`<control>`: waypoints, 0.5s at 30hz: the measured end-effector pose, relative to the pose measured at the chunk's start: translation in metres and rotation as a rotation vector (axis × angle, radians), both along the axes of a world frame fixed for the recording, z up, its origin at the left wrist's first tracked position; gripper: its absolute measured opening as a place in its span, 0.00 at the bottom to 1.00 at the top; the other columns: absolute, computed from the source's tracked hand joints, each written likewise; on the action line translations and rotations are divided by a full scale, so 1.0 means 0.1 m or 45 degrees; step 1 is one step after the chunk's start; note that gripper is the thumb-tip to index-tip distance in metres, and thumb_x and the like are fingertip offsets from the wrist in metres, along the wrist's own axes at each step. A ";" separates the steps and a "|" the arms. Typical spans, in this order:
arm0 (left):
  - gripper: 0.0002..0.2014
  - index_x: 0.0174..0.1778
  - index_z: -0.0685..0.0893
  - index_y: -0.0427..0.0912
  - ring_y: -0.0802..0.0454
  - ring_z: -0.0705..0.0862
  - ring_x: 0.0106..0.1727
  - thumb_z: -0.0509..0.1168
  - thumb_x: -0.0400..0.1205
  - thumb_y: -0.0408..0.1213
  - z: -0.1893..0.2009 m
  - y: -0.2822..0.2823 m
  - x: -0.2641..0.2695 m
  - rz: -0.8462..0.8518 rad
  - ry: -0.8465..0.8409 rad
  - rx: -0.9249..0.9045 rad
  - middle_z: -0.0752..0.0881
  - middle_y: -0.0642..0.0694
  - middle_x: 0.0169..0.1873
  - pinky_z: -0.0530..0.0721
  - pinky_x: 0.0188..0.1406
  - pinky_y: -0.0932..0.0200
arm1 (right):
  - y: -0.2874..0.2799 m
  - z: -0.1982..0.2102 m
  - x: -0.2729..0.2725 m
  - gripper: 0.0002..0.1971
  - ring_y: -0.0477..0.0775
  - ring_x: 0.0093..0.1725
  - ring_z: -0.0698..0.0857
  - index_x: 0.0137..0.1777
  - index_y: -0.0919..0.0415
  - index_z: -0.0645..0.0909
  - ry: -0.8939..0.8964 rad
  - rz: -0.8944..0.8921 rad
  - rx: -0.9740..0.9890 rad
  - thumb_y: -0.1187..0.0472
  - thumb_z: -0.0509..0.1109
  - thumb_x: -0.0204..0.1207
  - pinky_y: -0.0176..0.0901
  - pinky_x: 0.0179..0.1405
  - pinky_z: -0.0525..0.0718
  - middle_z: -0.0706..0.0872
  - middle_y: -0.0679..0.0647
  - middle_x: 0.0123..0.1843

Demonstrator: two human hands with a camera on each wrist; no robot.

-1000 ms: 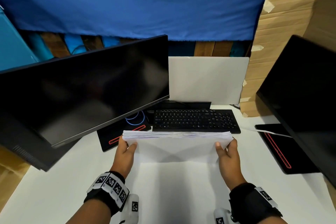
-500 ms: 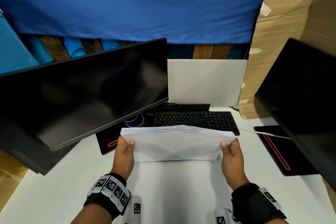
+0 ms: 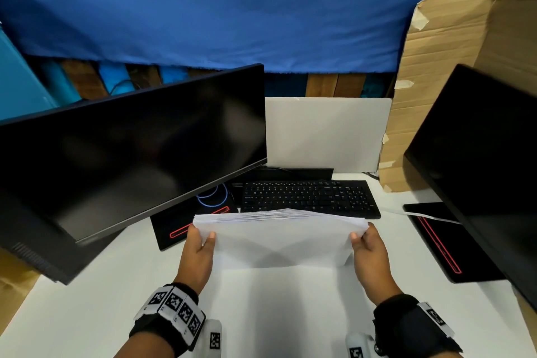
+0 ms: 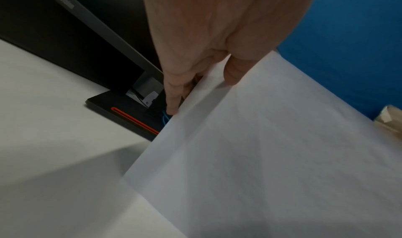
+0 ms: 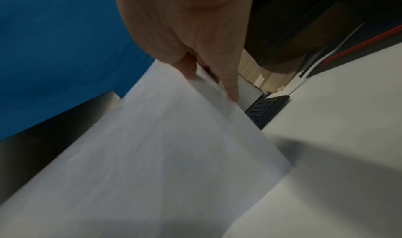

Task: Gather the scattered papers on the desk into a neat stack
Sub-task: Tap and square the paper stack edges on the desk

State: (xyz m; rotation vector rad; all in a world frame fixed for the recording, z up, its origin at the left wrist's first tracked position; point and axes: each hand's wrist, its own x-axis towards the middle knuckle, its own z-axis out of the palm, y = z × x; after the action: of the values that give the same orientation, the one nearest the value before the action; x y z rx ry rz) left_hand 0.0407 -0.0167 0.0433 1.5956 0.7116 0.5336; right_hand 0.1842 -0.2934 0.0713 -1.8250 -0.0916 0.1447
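A stack of white papers (image 3: 279, 238) stands on edge on the white desk (image 3: 87, 299), its top edge bowed upward in the middle and fanned a little. My left hand (image 3: 200, 241) grips its left side, thumb on the near face and fingers behind. My right hand (image 3: 363, 241) grips the right side the same way. The left wrist view shows my left hand (image 4: 195, 80) pinching the stack (image 4: 272, 155). In the right wrist view my right hand (image 5: 208, 76) pinches the stack (image 5: 163, 155). One loose sheet (image 3: 418, 213) lies at the right, partly over a monitor base.
A black keyboard (image 3: 308, 197) lies just behind the stack. A tilted black monitor (image 3: 125, 160) fills the left, its base (image 3: 186, 227) beside my left hand. A second monitor (image 3: 488, 168) and base (image 3: 444, 244) stand on the right. Cardboard (image 3: 453, 67) and a white board (image 3: 325, 134) lean behind.
The stack's top edge has gone from flat to arched in the middle. Both hands have shifted slightly toward me and kept their grip on the two sides.
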 end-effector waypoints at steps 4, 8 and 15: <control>0.14 0.67 0.71 0.39 0.48 0.81 0.58 0.54 0.86 0.30 -0.04 -0.02 0.00 -0.026 0.040 -0.015 0.82 0.44 0.57 0.75 0.58 0.59 | -0.07 0.27 0.04 0.13 0.61 0.55 0.83 0.56 0.53 0.76 -0.203 0.043 -0.425 0.68 0.68 0.75 0.50 0.55 0.80 0.85 0.54 0.49; 0.13 0.67 0.71 0.37 0.54 0.80 0.51 0.54 0.86 0.29 0.00 -0.05 -0.02 -0.035 0.021 -0.011 0.81 0.47 0.53 0.77 0.53 0.65 | 0.18 0.63 -0.03 0.20 0.55 0.65 0.77 0.61 0.47 0.76 -0.673 0.247 -1.381 0.57 0.73 0.70 0.75 0.72 0.59 0.81 0.48 0.57; 0.17 0.71 0.69 0.42 0.52 0.79 0.62 0.54 0.86 0.30 0.00 -0.04 -0.05 -0.056 0.020 -0.007 0.80 0.48 0.61 0.73 0.57 0.68 | 1.14 0.61 -0.45 0.29 0.58 0.70 0.75 0.75 0.53 0.63 -0.891 0.899 -1.394 0.60 0.68 0.75 0.67 0.77 0.60 0.78 0.54 0.67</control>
State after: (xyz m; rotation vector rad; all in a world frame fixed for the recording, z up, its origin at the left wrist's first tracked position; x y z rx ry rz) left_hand 0.0359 -0.0211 0.0435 1.6080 0.6878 0.4873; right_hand 0.1392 -0.1791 0.1322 -2.7699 -1.3821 0.0314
